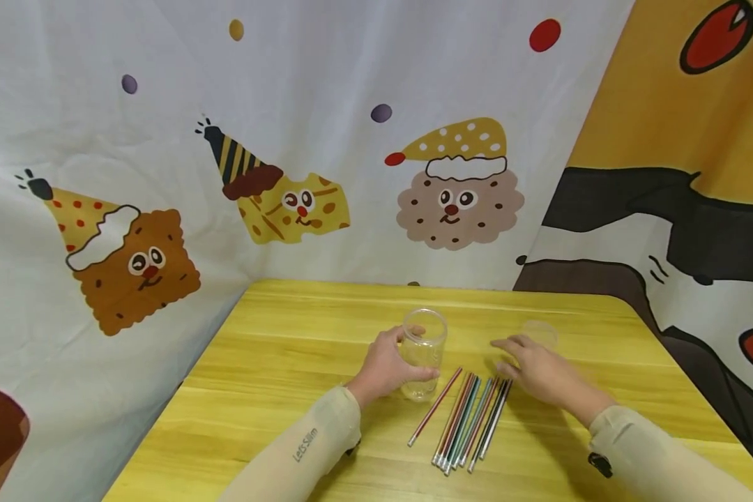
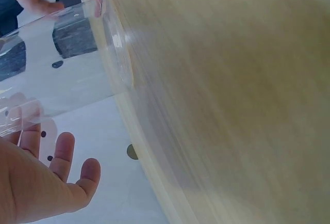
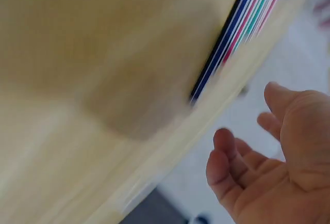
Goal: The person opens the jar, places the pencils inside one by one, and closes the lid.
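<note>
A clear, topless plastic jar (image 1: 423, 355) stands upright on the table, its see-through wall also filling the upper left of the left wrist view. My left hand (image 1: 385, 366) grips it from the left side, thumb across the front and fingers behind. To the right, my right hand (image 1: 542, 369) hovers over the table with loosely bent fingers, holding nothing. Just below it lies a row of several pencils (image 1: 467, 422) in different colours, silver ends towards me. One red pencil (image 1: 436, 406) lies apart at the row's left, beside the jar's base.
Behind my right hand, a clear round lid-like piece (image 1: 542, 331) sits on the yellow wood-grain table (image 1: 276, 348). A white curtain (image 1: 326, 77) printed with cartoon biscuits hangs close along the table's far edge.
</note>
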`<state>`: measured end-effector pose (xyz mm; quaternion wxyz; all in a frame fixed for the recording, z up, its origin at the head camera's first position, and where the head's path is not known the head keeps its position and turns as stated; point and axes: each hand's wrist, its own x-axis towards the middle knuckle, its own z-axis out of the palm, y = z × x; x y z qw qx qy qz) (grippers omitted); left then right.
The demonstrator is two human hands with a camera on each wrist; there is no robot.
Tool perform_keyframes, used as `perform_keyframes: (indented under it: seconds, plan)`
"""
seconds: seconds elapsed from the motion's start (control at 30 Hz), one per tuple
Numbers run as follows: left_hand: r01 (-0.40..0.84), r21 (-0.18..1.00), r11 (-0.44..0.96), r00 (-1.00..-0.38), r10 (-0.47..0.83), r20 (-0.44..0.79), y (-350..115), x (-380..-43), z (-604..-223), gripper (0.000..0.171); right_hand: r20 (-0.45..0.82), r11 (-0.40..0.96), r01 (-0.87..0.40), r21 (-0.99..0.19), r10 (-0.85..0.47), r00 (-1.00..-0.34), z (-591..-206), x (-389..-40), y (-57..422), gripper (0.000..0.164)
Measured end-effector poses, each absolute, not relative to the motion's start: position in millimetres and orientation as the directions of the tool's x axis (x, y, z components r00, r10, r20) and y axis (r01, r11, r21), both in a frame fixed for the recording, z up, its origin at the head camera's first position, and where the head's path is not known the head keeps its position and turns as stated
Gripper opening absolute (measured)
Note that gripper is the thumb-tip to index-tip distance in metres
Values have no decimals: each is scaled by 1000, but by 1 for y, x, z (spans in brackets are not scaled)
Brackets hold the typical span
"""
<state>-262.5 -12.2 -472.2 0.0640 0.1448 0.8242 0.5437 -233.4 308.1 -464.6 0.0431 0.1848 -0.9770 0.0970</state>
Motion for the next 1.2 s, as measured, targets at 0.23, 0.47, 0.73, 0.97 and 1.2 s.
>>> perform_keyframes:
  seconds: [0.23, 0.47, 0.73, 0.97, 1.2]
  plan:
    - [189, 914, 358, -945, 318, 71, -14, -264, -475, 80, 56, 805, -582, -116, -580, -813, -476, -188, 267, 59]
    - [177, 921, 347, -945, 323, 60, -15, -262, -477, 82, -105, 766, -642, -33, -641, -760, -488, -180, 248, 62]
    - [202, 915, 351, -942, 326, 83, -14, -263, -478, 79, -79, 721, -689, 79, -684, -725, -494, -186, 242, 53]
    - [212, 903, 374, -943, 321, 88, -12, -265, -474, 79, -123, 752, -659, -11, -655, -745, -492, -207, 254, 53]
    - [233, 889, 395, -947, 299, 115, -8, -266, -473, 76, -172, 797, -601, -63, -602, -780, -488, -240, 269, 54]
